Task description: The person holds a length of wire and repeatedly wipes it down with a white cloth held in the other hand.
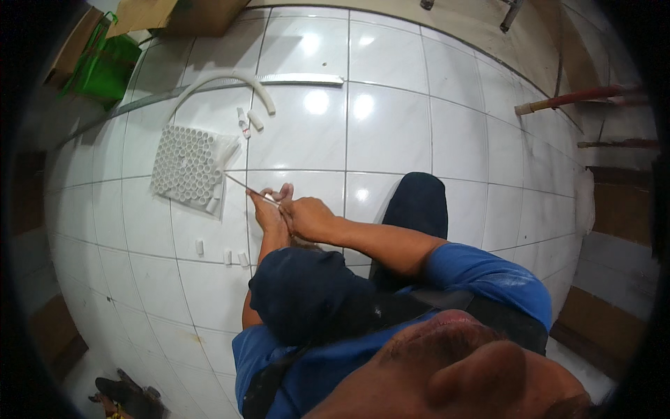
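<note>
Both hands meet in front of my bent knee, just above the tiled floor. A thin brown rod (239,181) runs out from between them to the upper left, its far tip by a clear plastic bag of short white pipe pieces (184,162). My right hand (312,216) is closed in a fist at the rod's near end. Palm up, my left hand (269,216) lies under the rod with curled fingers around a small white piece (270,198), partly hidden. Several loose white pipe pieces (199,247) rest on the floor below the bag.
A curved white hose (209,78) arches behind the bag, across a long metal strip (309,79). A small tube (243,123) and a short white pipe (255,120) lie near it. Farther off are a green bag (107,68), a cardboard box (193,15) and red pipes (570,98).
</note>
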`<state>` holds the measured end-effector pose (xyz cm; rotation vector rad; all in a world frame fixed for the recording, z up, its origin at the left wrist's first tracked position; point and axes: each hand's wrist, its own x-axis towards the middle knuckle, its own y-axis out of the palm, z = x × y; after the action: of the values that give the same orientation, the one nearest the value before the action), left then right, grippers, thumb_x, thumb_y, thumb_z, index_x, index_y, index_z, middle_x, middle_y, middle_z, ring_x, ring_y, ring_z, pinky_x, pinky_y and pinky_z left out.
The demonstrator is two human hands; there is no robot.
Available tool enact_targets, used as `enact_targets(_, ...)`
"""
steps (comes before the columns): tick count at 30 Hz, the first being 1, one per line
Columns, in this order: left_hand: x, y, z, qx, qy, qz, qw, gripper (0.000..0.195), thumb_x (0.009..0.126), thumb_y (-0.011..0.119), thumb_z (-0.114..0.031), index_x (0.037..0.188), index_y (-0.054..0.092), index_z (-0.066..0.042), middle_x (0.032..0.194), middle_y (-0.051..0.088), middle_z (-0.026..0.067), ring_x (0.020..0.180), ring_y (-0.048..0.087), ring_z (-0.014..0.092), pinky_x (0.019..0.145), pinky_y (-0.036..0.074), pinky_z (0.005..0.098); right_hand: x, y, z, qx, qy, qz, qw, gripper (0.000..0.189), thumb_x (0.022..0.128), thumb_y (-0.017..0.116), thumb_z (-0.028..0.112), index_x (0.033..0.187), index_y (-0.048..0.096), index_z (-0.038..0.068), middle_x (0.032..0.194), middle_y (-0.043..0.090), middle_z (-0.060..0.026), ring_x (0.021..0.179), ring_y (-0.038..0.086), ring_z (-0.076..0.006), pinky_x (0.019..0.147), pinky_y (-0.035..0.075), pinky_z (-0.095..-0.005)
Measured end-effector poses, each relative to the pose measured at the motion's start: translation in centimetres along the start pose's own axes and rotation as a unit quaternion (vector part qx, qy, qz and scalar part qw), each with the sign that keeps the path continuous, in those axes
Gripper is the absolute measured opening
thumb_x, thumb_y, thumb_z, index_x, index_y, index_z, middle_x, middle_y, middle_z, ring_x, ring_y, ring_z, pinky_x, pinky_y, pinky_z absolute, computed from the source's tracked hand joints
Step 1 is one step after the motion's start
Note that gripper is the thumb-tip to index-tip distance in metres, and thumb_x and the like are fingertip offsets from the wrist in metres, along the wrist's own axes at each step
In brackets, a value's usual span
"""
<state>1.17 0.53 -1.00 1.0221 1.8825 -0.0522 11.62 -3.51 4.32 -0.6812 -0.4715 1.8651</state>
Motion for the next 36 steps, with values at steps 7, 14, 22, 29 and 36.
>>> enact_targets(7,-2.0,0.8,-0.8,-0.078,-0.053,0.037,0.995,0.062,0.1,0.027,-0.058,0.115,0.044,0.0,0.081,0.051,0.0138,0.083,0.061,0.036,0.084,0.056,0.0518,0.8,-0.8,0.3,-0.007,0.04,-0.005,0.999,0.03,0.093,0.046,0.025,0.088,0.062,0.0,0.081,0.065,-0.0263,0.075,0.063,-0.0446,0.067,0.049,-0.0522)
enact_targets(14,-2.6,0.9,-0.9,0.028,-0.006,0.051,0.998,0.069,0.098,0.025,-0.063,0.109,0.045,0.002,0.072,0.052,0.0123,0.072,0.064,0.032,0.072,0.058,0.0438,0.8,-0.3,0.4,-0.004,0.043,-0.03,0.999,0.029,0.096,0.047,0.024,0.103,0.066,0.003,0.078,0.065,-0.0262,0.073,0.062,-0.0447,0.069,0.05,-0.0526)
enact_targets(22,-1.6,-0.1,-0.5,0.051,0.03,0.05,0.997,0.059,0.098,0.026,-0.062,0.094,0.045,-0.006,0.065,0.054,0.0121,0.063,0.063,0.034,0.073,0.057,0.0479,-1.9,-2.1,0.2,-0.038,0.046,0.044,0.997,0.025,0.095,0.049,0.021,0.103,0.063,0.002,0.072,0.063,-0.0257,0.068,0.062,-0.0441,0.064,0.048,-0.0524)
enact_targets(29,-2.3,1.1,-0.6,0.095,0.038,0.012,0.995,0.056,0.1,0.026,-0.058,0.093,0.044,-0.006,0.065,0.053,0.0125,0.068,0.064,0.036,0.074,0.057,0.0489,-0.2,-1.8,0.5,0.007,0.026,-0.004,1.0,0.026,0.095,0.048,0.021,0.093,0.063,0.0,0.071,0.062,-0.0276,0.067,0.062,-0.0448,0.063,0.048,-0.052)
enact_targets(36,-2.8,1.4,-0.2,0.112,0.033,0.046,0.992,0.061,0.099,0.025,-0.062,0.094,0.043,-0.003,0.066,0.055,0.0143,0.068,0.066,0.035,0.07,0.056,0.0477,-0.7,-1.8,0.5,0.038,0.062,-0.026,0.997,0.025,0.095,0.051,0.021,0.092,0.063,0.0,0.07,0.061,-0.0293,0.07,0.061,-0.0464,0.066,0.047,-0.0535)
